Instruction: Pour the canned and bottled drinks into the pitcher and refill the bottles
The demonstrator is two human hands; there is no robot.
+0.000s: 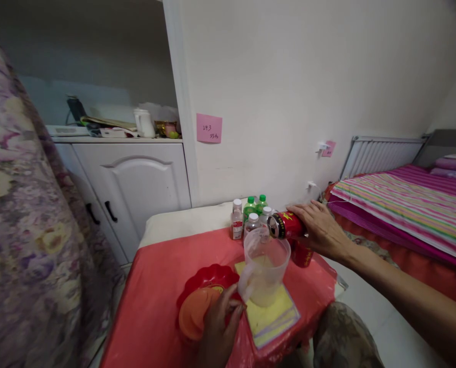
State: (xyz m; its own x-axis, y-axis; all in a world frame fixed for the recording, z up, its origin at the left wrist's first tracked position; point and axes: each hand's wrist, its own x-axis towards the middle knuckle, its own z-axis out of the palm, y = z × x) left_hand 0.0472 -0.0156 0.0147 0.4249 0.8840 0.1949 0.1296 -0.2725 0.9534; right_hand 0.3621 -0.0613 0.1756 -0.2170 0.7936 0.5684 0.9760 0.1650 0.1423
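My right hand grips a red drink can from above. The can lies nearly sideways, its top end over the rim of a clear plastic pitcher. No stream of liquid can be made out. My left hand has its fingers curled at the lower end of the pitcher's handle, apparently holding it; the fingertips are partly hidden. Under the pitcher lies a yellow folded cloth. A second red can stands behind, below my right hand.
Several capped bottles stand behind the pitcher, some with green caps. A red scalloped dish holding an orange round item lies left of it. The red-covered table meets the wall; a bed is at right, a floral curtain at left.
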